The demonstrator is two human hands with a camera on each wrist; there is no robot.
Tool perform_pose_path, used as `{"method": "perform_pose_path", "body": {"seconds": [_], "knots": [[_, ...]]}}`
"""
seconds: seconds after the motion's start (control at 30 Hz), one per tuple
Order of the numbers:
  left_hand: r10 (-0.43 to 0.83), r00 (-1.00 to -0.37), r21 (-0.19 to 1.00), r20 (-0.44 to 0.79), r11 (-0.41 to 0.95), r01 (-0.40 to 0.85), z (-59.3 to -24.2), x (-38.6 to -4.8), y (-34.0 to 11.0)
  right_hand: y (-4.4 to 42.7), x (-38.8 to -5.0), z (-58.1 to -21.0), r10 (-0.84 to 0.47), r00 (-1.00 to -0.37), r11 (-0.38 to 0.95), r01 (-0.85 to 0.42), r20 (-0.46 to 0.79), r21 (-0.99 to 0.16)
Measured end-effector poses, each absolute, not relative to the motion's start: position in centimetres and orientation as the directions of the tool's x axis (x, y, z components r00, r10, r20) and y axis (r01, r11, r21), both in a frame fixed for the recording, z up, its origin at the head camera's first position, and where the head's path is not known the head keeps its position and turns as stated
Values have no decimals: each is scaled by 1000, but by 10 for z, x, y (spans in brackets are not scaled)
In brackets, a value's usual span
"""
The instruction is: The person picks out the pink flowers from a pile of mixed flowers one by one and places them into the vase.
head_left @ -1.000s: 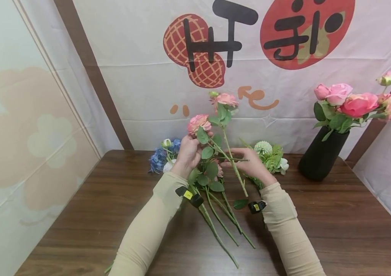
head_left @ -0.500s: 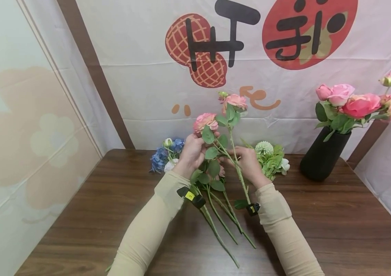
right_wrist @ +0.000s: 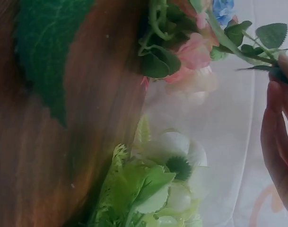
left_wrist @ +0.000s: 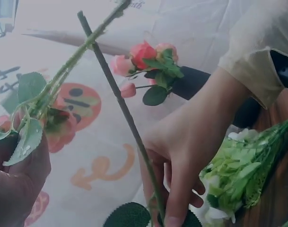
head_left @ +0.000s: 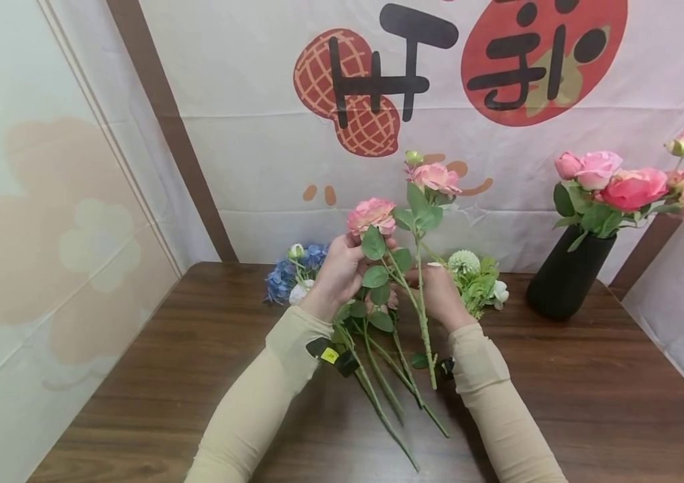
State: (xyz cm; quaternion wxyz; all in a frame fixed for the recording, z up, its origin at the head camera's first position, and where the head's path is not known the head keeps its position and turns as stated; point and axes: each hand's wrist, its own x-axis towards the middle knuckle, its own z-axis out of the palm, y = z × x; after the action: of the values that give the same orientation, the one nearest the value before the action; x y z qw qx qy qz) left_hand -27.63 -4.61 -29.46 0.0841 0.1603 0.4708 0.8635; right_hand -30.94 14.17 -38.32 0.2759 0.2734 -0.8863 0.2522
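Note:
In the head view my left hand (head_left: pixel 337 272) grips a pink flower (head_left: pixel 372 215) just under its bloom, and the flower is raised above the table. Right of it rises a second pink flower (head_left: pixel 435 178) with a green bud; its stem passes in front of my right hand (head_left: pixel 437 295). Thumb and fingers of that hand pinch a leafy green stem (left_wrist: pixel 122 106), whose bare end points upward in the left wrist view. Leaves hide part of both grips. Several more pink-flower stems (head_left: pixel 387 396) lie on the table under the hands.
A black vase (head_left: pixel 568 275) of pink flowers stands at the back right of the wooden table (head_left: pixel 607 402). Blue flowers (head_left: pixel 281 278) lie behind my left hand. A green and white bunch (head_left: pixel 477 285) lies beyond my right hand. A printed cloth (head_left: pixel 269 168) hangs behind.
The raised pink flowers have shifted right, and the stem of the budded one now hangs more upright. My right hand has drawn slightly left, its fingers more curled than a second ago.

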Motion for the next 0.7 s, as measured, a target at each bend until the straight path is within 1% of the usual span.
{"method": "perform_pose_path", "body": {"seconds": [0.17,0.33,0.47,0.57,0.7], "knots": [[299,-932,847,207,-531,18,-293,-268,-51,142,-311,-389,-402,-681,751,-627,612,-204],[259,-928,840,268,-534,93,-287,-262,-59,144,-310,-394,-420,-679,749,-635,602,-192],[238,-922,838,304,-528,140,-284,-263,-65,147,-312,-398,-475,-654,742,-657,588,-131],[220,-932,842,287,-522,136,-287,-268,-68,149,-312,-400,-533,-652,730,-677,540,-97],[189,-948,856,256,-500,132,-294,-276,-71,150,-311,-398,-577,-684,723,-682,447,-111]]}}
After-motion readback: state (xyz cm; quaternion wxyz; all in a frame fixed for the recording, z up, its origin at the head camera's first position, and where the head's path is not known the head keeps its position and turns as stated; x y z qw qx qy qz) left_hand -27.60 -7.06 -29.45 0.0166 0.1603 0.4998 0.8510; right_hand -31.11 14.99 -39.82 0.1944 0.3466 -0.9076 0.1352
